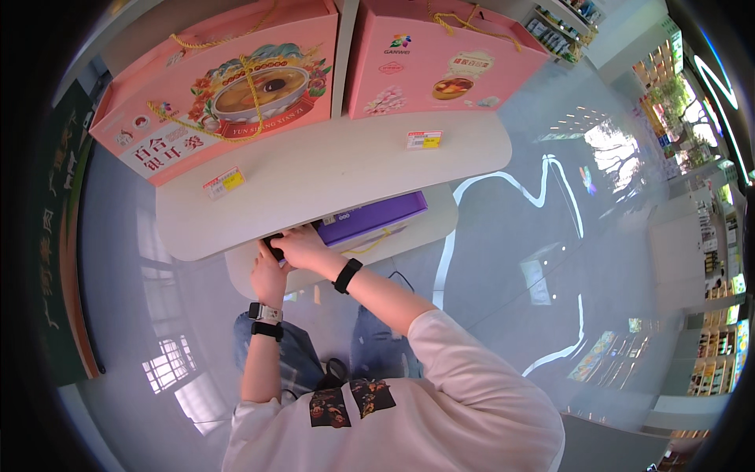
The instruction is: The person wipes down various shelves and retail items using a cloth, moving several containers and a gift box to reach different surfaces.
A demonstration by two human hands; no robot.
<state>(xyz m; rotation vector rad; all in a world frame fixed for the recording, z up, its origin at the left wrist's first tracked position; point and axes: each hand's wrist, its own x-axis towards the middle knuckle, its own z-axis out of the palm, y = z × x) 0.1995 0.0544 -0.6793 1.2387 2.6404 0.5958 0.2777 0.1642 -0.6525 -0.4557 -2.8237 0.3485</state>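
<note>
Both my hands reach under the front edge of the upper white shelf (pixel 330 177), over the left part of the lower shelf (pixel 242 268). Between them is a small black object (pixel 273 248), perhaps a box or package, mostly hidden by fingers and the shelf edge. My left hand (pixel 269 276) grips its near left side with the fingers pointing up. From the right, my right hand (pixel 304 249) closes over it, the wrists almost crossing. Just right of that hand stands a purple gift box or bag (pixel 377 217) with a yellow cord handle (pixel 368 243).
On the upper shelf stand two pink gift boxes with gold rope handles, one left (pixel 224 97) and one right (pixel 436 65), split by a grey upright post (pixel 345 59). Two price tags (pixel 224 183) (pixel 424 140) lie along the shelf front. A dark green board (pixel 59 236) is at far left.
</note>
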